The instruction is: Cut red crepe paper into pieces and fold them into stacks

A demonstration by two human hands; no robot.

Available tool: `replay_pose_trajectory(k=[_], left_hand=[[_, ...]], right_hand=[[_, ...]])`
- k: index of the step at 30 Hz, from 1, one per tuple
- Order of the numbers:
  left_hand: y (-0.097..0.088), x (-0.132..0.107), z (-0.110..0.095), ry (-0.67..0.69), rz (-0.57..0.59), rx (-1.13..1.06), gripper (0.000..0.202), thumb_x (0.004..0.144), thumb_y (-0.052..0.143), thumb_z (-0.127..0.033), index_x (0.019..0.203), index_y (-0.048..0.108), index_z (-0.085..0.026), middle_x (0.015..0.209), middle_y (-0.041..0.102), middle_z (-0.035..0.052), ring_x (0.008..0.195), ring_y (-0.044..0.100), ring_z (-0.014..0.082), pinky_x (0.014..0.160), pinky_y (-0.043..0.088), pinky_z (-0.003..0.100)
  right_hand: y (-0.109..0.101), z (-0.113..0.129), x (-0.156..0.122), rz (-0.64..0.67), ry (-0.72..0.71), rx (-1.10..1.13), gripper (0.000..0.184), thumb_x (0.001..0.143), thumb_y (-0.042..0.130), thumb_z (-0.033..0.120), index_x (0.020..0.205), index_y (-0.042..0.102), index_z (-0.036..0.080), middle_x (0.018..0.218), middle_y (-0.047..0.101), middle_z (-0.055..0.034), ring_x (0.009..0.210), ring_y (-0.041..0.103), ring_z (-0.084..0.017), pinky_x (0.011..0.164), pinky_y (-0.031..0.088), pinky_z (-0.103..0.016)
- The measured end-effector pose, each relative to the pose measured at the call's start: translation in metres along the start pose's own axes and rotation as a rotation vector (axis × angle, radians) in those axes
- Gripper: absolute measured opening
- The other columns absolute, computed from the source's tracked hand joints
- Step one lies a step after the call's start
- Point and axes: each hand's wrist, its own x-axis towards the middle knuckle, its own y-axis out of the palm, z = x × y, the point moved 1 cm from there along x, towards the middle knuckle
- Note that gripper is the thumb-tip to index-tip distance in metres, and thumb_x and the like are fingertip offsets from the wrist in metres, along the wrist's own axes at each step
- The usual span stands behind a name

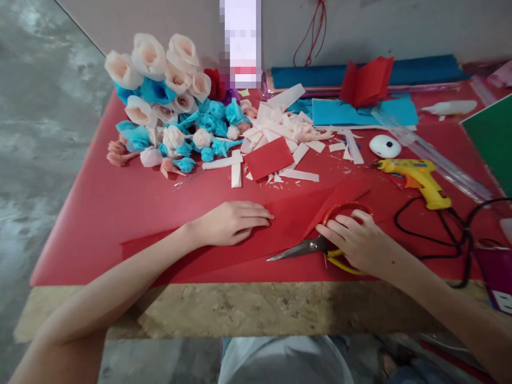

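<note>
My left hand [232, 222] lies flat, fingers stretched, pressing on a folded red paper sheet [288, 218] that rests on the red table cover [100, 213]. My right hand [358, 242] rests on a pair of scissors [304, 248] with red and yellow handles; its fingers curl over the handle loops. The blades point left and lie closed on the red sheet. A smaller red paper rectangle [269, 158] lies beyond, among pale paper strips [280, 133].
A pile of pink, white and blue paper flowers [168, 106] fills the back left. A yellow glue gun [420, 178] with black cord lies right. Blue paper [360, 112], folded red paper [366, 80], a white round object [384, 146] and a clear ruler [432, 154] sit behind.
</note>
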Motion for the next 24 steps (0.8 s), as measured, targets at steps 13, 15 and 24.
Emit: replay_pose_trajectory(k=[13,15,24], left_hand=[[-0.001,0.001,-0.001,0.022,-0.024,0.018,0.031,0.086,0.041,-0.010,0.111,0.058,-0.011,0.117,0.063,0.0098,0.109,0.058,0.0201,0.095,0.050,0.037],[-0.001,0.002,-0.001,0.026,-0.031,0.017,0.030,0.086,0.041,-0.010,0.111,0.058,-0.011,0.117,0.063,0.0098,0.109,0.058,0.0201,0.095,0.050,0.036],[0.000,0.002,-0.001,0.036,-0.049,0.023,0.031,0.085,0.041,-0.009,0.110,0.059,-0.010,0.115,0.064,0.0102,0.107,0.058,0.0203,0.095,0.049,0.037]], right_hand=[[-0.004,-0.007,0.004,-0.032,-0.161,0.036,0.026,0.087,0.033,0.007,0.097,0.057,0.012,0.074,0.061,-0.0031,0.073,0.047,-0.017,0.079,0.031,-0.034],[-0.005,-0.004,0.000,-0.028,-0.150,0.032,0.027,0.087,0.033,0.007,0.098,0.056,0.012,0.075,0.061,-0.0034,0.073,0.047,-0.017,0.079,0.031,-0.034],[-0.007,0.013,-0.003,0.028,0.006,-0.006,0.033,0.081,0.037,0.009,0.110,0.051,0.011,0.091,0.062,-0.0072,0.086,0.048,-0.021,0.086,0.029,-0.040]])
